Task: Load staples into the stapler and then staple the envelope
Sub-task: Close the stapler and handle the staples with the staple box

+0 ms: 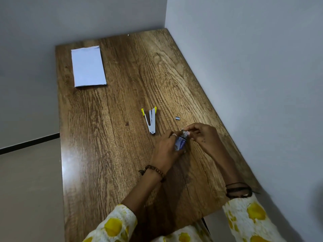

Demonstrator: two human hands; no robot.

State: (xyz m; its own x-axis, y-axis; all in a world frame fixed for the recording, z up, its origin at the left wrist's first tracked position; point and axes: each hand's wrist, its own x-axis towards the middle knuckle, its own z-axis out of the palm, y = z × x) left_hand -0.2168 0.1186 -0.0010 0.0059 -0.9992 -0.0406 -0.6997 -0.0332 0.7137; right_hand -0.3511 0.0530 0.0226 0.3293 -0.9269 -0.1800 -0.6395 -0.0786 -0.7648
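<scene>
Head view, left hand gripping staple box, right hand pinching its top, stapler splayed open lengthwise

Both forearms reach forward, hands close together — left hand curled in a grip, right hand pinching with its fingertips.

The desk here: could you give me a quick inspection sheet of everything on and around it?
Surface: wooden table, glossy grain.
Job's things: stapler lying opened in a V at mid-table; white envelope flat at the far left corner; small blue staple box held in both hands.
Clutter: small strip of staples lying right of the stapler.
Hands: left hand grips the box; right hand pinches at its open top.
Cables: nothing seen.
Surroundings: plain walls behind and to the right; floor at left.
</scene>
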